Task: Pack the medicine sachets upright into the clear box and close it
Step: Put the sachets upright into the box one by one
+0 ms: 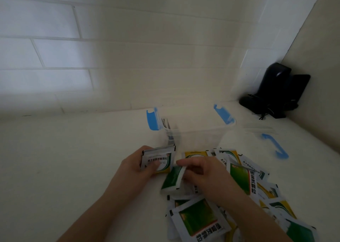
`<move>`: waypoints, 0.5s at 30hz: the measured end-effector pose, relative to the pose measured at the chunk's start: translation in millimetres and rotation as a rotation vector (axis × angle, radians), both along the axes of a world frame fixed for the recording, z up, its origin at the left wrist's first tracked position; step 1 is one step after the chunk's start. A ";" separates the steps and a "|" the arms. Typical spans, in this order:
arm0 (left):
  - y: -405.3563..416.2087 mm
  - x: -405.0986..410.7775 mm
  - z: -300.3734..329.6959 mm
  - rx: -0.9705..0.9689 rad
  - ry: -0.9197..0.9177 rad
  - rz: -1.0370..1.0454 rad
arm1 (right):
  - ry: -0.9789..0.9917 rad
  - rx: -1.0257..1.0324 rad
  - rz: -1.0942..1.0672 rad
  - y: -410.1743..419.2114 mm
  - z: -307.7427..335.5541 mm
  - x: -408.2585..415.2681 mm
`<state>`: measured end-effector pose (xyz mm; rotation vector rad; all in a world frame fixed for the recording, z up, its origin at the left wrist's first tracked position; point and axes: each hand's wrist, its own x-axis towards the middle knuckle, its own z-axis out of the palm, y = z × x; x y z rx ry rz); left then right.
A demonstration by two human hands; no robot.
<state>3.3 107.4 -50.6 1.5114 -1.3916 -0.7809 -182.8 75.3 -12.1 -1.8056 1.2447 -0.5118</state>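
Observation:
A clear box with blue latches stands open on the white surface, a few sachets upright at its left end. Its clear lid with a blue latch lies to the right. My left hand grips a small stack of white, green and yellow sachets just in front of the box. My right hand pinches one green sachet by its edge, lifting it from a loose pile of sachets spread at the lower right.
A black device with cords sits in the far right corner against the wall. A tiled wall rises behind the box. White tabletop extends to the left.

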 end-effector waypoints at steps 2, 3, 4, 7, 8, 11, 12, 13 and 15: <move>0.9 -0.7 0.3 -0.010 0.001 -0.064 | 0.085 -0.219 -0.032 2.7 1.1 3.1; 1.9 -3.0 0.3 -0.018 0.013 -0.114 | 0.101 -0.293 -0.046 3.7 1.2 4.2; 3.4 -6.4 0.2 -0.016 0.053 -0.166 | 0.103 -0.350 -0.065 4.7 0.3 5.0; 6.2 -15.4 0.6 0.039 0.270 -0.284 | 0.109 -0.477 -0.135 6.6 -6.3 8.3; 6.9 -16.7 0.1 0.045 0.292 -0.328 | 0.132 -0.523 -0.146 7.3 -8.8 9.6; 6.7 -18.4 -0.2 0.017 0.132 -0.369 | 0.162 -0.526 -0.123 8.4 -10.5 11.8; 5.6 -17.8 -0.8 -0.009 0.047 -0.333 | 0.143 -0.482 -0.109 7.7 -9.8 11.4; 4.3 -16.7 -0.6 -0.030 -0.015 -0.293 | 0.109 -0.432 -0.098 5.7 -8.8 10.0; 0.8 -11.6 -2.4 -0.051 -0.103 -0.271 | 0.071 -0.368 -0.069 1.1 -7.8 4.7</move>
